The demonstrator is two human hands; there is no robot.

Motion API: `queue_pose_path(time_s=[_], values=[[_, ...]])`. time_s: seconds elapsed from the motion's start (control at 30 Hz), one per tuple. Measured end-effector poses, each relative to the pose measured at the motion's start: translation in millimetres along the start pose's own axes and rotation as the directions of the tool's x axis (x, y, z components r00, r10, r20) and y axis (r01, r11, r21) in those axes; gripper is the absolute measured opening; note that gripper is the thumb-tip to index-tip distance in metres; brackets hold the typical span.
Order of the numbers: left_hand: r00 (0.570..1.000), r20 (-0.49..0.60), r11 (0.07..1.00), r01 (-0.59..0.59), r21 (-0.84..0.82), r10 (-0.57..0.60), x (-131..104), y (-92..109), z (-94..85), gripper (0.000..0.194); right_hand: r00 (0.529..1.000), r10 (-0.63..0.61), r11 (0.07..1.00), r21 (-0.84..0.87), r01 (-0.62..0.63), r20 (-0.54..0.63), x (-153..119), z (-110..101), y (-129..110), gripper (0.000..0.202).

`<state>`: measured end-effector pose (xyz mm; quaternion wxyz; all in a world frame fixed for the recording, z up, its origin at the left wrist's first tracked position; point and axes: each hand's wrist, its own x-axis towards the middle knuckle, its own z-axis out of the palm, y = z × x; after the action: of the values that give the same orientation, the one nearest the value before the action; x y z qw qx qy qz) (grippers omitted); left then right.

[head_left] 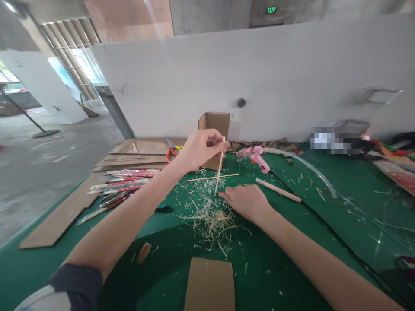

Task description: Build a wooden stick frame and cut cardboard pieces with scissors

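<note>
My left hand (203,149) pinches the upper end of a thin wooden stick (220,166), which it holds nearly upright and slightly tilted above the table. At the stick's lower end is my right hand (249,201), its fingers closed around something small and dark that is mostly hidden. Behind that stick, a second thin stick (231,175) lies flat across the table. Fine pale wood shavings (214,222) are scattered below and around both hands.
A pink glue gun (257,157) with a black cord lies right of my hands, near a pale rod (279,190). At left are wrapped sticks (119,183), scissors (171,152) and cardboard strips (61,214). A folded cardboard piece (218,121) stands behind; another cardboard piece (210,285) lies in front.
</note>
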<state>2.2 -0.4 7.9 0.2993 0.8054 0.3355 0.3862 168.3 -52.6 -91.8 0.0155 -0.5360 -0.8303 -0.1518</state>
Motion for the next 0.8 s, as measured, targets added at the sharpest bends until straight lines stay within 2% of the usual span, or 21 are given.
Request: queue_pose_path(time_s=[0.1,0.2,0.33,0.43,0.53,0.63,0.73,0.8], values=[[1.000,-0.004,1.000,-0.001,0.025,0.001,-0.7,2.0,-0.3,0.019,1.000,-0.023,1.000,0.015,0.023,-0.005,-1.6,7.2,-2.0,0.048],[1.000,-0.017,0.999,0.002,0.044,-0.001,-0.1,1.9,-1.4,0.019,0.990,0.017,1.000,0.009,-0.016,-0.143,-0.4,-1.1,6.9,0.053],[1.000,-0.022,0.999,-0.009,0.047,0.010,0.9,0.6,-2.0,0.018,0.924,0.106,0.991,-0.037,-0.128,-0.366,5.3,-19.2,19.4,0.055],[1.000,-0.018,0.999,-0.019,0.043,0.020,0.6,0.4,-1.7,0.017,0.893,0.130,0.984,-0.055,-0.170,-0.431,10.7,-25.5,22.1,0.056],[1.000,-0.018,0.999,-0.010,0.036,0.011,0.7,-0.9,-1.7,0.017,0.897,0.139,0.984,-0.044,-0.173,-0.420,14.1,-27.5,21.7,0.056],[1.000,-0.021,1.000,0.002,0.023,-0.001,1.9,-3.5,-1.8,0.018,0.925,0.136,0.987,-0.030,-0.157,-0.355,13.9,-26.9,19.5,0.055],[1.000,-0.016,1.000,0.015,-0.006,-0.015,3.0,-5.6,-1.6,0.019,0.970,0.113,0.993,-0.019,-0.120,-0.216,10.3,-17.4,12.1,0.053],[1.000,-0.020,1.000,0.016,-0.024,-0.017,3.2,-6.2,-1.4,0.020,0.995,0.056,0.998,-0.011,-0.057,-0.082,6.9,-6.2,5.4,0.049]])
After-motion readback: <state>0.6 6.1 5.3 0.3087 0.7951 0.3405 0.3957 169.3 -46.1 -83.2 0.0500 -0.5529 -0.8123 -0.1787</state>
